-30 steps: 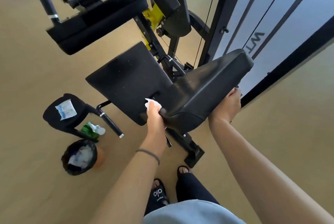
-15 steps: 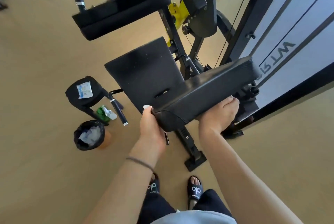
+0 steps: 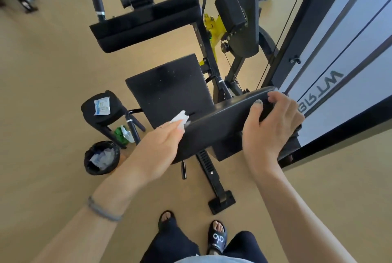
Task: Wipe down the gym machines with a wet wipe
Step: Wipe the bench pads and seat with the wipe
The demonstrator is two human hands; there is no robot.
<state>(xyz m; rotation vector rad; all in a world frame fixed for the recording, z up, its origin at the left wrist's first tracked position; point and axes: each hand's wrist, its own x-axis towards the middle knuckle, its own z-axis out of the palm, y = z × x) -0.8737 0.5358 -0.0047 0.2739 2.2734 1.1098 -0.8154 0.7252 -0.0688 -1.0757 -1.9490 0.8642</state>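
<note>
1. The wet wipe (image 3: pixel 179 118) lies at the left end of the back pad (image 3: pixel 220 127), at the gap where that pad meets the seat pad (image 3: pixel 169 88).
2. The left hand (image 3: pixel 158 148) reaches forward, fingers extended and pressing the wipe against the back pad's left end.
3. The right hand (image 3: pixel 269 131) grips the back pad's right end, thumb (image 3: pixel 255 107) on its near face and fingers curled over the far edge.
4. A bin (image 3: pixel 101 157) stands on the floor left of the back pad.
5. A slipper (image 3: pixel 217 238) below the back pad reads "alo".
</note>
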